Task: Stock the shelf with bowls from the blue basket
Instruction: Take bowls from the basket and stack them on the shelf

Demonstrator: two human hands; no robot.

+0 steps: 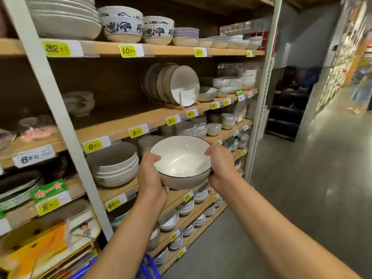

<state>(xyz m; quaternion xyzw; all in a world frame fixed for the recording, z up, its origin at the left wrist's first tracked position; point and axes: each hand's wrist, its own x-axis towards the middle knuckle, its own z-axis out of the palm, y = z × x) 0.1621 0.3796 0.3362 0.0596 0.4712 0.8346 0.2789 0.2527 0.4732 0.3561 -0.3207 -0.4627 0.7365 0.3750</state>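
A: Starting nearest, what shows at the bottom edge?
B: Item 1: blue basket point(148, 267). Only a corner of blue fabric shows between the forearms, and its contents are hidden.
A: Hands?
B: Item 2: left hand point(151, 178). Thumb over the rim, fingers curled beneath the left wall. Item 3: right hand point(221, 171). Thumb hooked on the right rim, fingers wrapped below. Both grip the same piece.
A: That piece?
B: Item 4: bowl point(181, 158). White inside, grey outside, with a dark rim line. It is held in the air in front of the shelf point(118, 191), tilted toward the camera, and touches no board.
A: Behind it?
B: Item 5: stack of grey bowls point(114, 166), on that board, left of the held one. Item 6: plates point(181, 83) standing on edge in a wooden rack point(180, 104), one level up. Item 7: blue-patterned bowls point(122, 27), top level. Yellow price tags point(91, 146) line the board fronts. Farthest is a blurred person point(360, 93) in the aisle on the right.
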